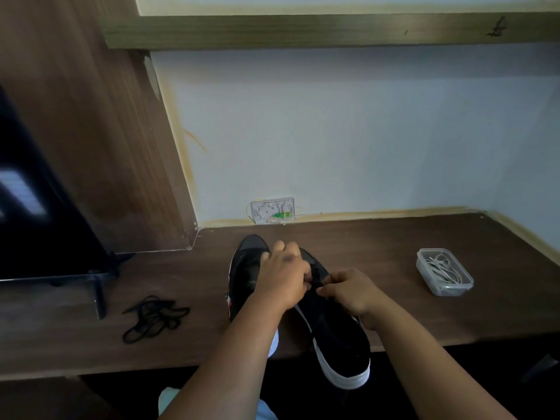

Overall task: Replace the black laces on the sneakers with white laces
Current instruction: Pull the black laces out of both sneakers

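On the desk [424, 313], loose laces [153, 317] lie left of the sneakers [336, 328], a container [444, 271] holding laces to their right.

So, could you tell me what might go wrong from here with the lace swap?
1. The right sneaker has its heel past the desk edge; a hard pull by the hands, left and right, could tip it off.
2. The white laces lie tangled in the plastic tub and may knot when drawn out.
3. The loose black lace lies near the edge and could get swept off.
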{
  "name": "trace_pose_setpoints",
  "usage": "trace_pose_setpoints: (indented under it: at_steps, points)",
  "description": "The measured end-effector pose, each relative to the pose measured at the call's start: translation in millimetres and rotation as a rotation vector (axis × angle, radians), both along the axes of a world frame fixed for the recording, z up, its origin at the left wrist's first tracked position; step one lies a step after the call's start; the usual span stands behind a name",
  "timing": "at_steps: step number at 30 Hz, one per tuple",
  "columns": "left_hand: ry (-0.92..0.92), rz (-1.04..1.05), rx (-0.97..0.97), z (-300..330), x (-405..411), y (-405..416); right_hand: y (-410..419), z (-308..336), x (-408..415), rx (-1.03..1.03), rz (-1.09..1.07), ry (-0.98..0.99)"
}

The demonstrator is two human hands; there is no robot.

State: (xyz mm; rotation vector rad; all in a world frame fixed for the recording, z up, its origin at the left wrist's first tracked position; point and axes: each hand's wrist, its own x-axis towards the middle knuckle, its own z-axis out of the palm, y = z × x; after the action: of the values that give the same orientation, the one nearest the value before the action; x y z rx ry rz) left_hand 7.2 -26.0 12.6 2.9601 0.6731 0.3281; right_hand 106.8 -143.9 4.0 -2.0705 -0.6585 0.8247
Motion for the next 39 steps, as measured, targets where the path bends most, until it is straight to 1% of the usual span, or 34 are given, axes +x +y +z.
trace_pose_setpoints:
  at_steps: [3, 5, 7, 10, 11, 12, 13, 14, 15, 16, 17, 18, 20, 22, 23, 25, 27, 30, 31, 32, 33, 35, 36, 37, 38, 39]
  points:
    - [-0.091, 0.005, -0.095, -4, 0, 3, 1, 1, 1, -0.021, 0.005, -0.127]
    - [-0.246, 0.078, -0.195, -7, -2, 7, -1, 5, 5, -0.054, -0.018, -0.245]
    - [-0.515, 0.231, -0.305, -1, -2, 14, -4, 7, 12, -0.046, -0.060, -0.300]
    - [-1.067, 0.531, -0.538, 13, -3, 27, -6, 4, 20, -0.026, -0.110, -0.279]
    - [-1.208, 0.626, -0.640, 15, -6, 31, -5, 1, 21, -0.024, -0.119, -0.248]
    - [-1.262, 0.696, -0.749, 16, -9, 34, -4, -1, 21, -0.024, -0.122, -0.218]
    - [-1.220, 0.736, -0.809, 14, -13, 37, -2, -3, 20, -0.022, -0.123, -0.197]
    - [-1.049, 0.750, -0.787, 10, -15, 40, -1, -5, 19, -0.017, -0.122, -0.189]
    - [-0.797, 0.737, -0.691, 7, -17, 39, 0, -7, 18, -0.013, -0.121, -0.195]
    - [-0.559, 0.697, -0.553, 4, -18, 37, 1, -8, 18, -0.011, -0.116, -0.215]
    - [-0.401, 0.625, -0.417, 2, -17, 33, 1, -8, 18, -0.011, -0.112, -0.233]
    - [-0.336, 0.533, -0.307, 1, -15, 27, 1, -9, 19, -0.009, -0.109, -0.244]
    - [-0.296, 0.309, -0.156, -6, -4, 12, 2, -9, 18, -0.008, -0.100, -0.248]
    - [-0.229, 0.107, -0.091, -17, 9, -1, 2, -10, 18, -0.021, -0.085, -0.262]
    - [-0.201, 0.049, -0.085, -22, 14, -5, 1, -10, 18, -0.029, -0.080, -0.272]
    - [-0.212, 0.016, -0.088, -28, 19, -6, 1, -10, 17, -0.038, -0.074, -0.279]
    - [-0.265, 0.029, -0.033, -29, 21, -4, 0, -10, 18, -0.030, -0.065, -0.270]
    - [-0.304, 0.147, 0.014, -28, 22, 0, 1, -11, 19, -0.005, -0.097, -0.243]
    - [-0.374, 0.216, -0.004, -24, 20, 1, 1, -12, 20, 0.008, -0.113, -0.226]
    - [-0.485, 0.291, -0.043, -19, 18, 4, 1, -13, 21, 0.018, -0.125, -0.204]
    - [-0.636, 0.368, -0.095, -13, 15, 8, 0, -13, 21, 0.027, -0.131, -0.183]
    - [-1.032, 0.483, -0.215, 4, 4, 24, -1, -15, 22, 0.036, -0.141, -0.144]
    - [-1.234, 0.497, -0.299, 14, -5, 35, -1, -16, 23, 0.043, -0.148, -0.131]
    - [-1.403, 0.474, -0.439, 23, -14, 44, -1, -16, 23, 0.045, -0.149, -0.125]
    - [-1.505, 0.441, -0.601, 32, -24, 49, -1, -17, 24, 0.040, -0.135, -0.128]
    - [-1.504, 0.433, -0.709, 37, -33, 50, -1, -16, 24, 0.044, -0.122, -0.121]
